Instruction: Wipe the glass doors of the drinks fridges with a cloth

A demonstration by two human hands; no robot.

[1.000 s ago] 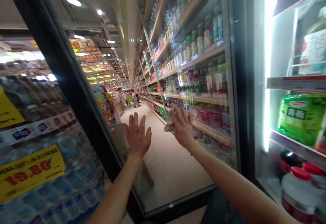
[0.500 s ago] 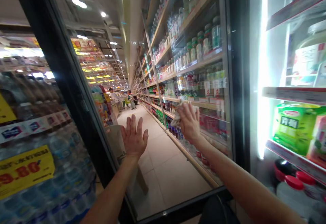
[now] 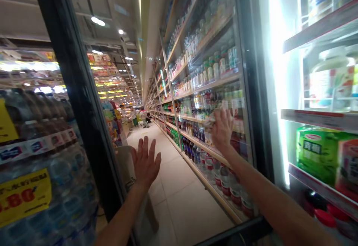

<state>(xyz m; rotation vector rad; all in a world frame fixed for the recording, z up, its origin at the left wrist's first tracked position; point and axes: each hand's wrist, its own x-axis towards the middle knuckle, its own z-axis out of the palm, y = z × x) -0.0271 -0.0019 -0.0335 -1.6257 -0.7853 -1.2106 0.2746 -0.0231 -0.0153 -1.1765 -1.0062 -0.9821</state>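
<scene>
A glass door with a black frame (image 3: 74, 85) stands right in front of me. My left hand (image 3: 145, 164) lies flat against the pane, its fingers spread and nothing in it. Farther right, my right hand (image 3: 222, 130) presses a crumpled pale cloth (image 3: 209, 123) to the same pane. Most of the cloth is hidden beneath that hand, and the fingers are slightly blurred.
To the right is a lit cooler shelf (image 3: 313, 119) with jars and a green packet (image 3: 316, 153). Packed water bottles (image 3: 61, 186) with a yellow price sign (image 3: 25, 197) are at left. Through the glass, bottle shelves (image 3: 207, 87) line an aisle with people far off.
My right hand has slid right across the glass with the cloth. The left hand stays flat in nearly the same place. My view has shifted a little.
</scene>
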